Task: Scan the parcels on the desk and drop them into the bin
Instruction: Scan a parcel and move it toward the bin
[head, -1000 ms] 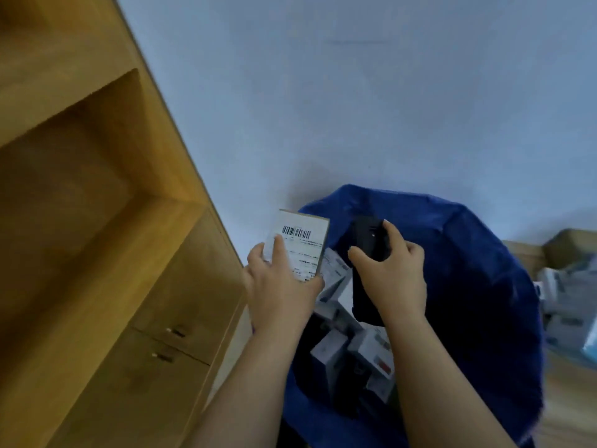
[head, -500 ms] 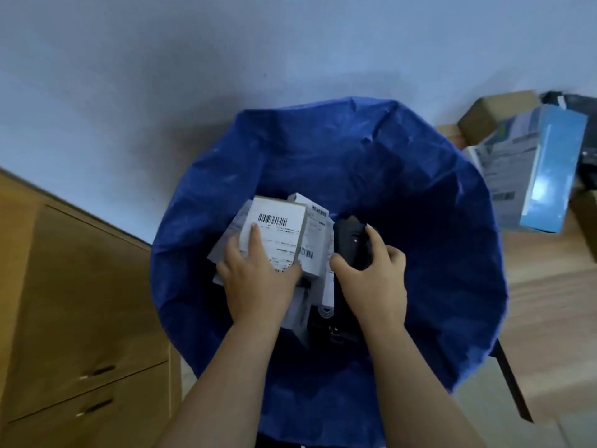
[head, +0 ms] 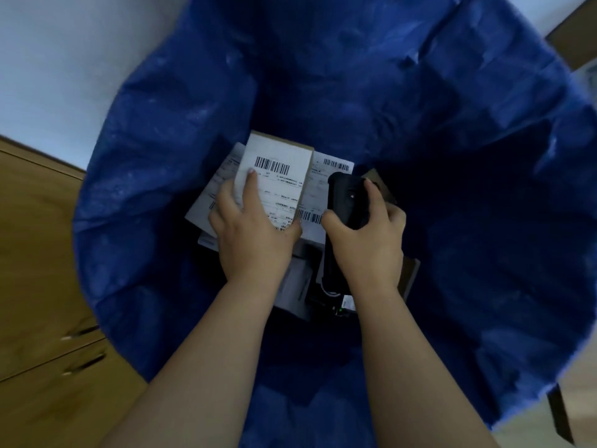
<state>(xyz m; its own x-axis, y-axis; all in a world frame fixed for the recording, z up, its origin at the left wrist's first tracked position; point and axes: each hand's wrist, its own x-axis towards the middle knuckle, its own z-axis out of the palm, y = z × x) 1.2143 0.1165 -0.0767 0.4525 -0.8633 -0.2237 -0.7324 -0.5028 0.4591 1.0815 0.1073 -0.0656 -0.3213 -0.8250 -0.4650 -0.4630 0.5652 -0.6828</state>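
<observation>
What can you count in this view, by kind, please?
Hands: 2, left and right
Held parcel: 1
Scanner: 1
Blue bin: 1
Total: 5, leaving out the overlapping parcels in the bin.

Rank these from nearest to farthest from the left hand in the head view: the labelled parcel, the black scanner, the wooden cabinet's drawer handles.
1. labelled parcel: gripped by the left hand.
2. black scanner: just right, in the right hand.
3. drawer handles: far lower left, outside the blue bin.

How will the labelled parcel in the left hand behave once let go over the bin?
The parcel looks like a flat, stiff carton, so it should probably drop without flopping. The left hand holds it alone, suggesting it's light. It will likely land tilted on the uneven pile of boxes.
</observation>
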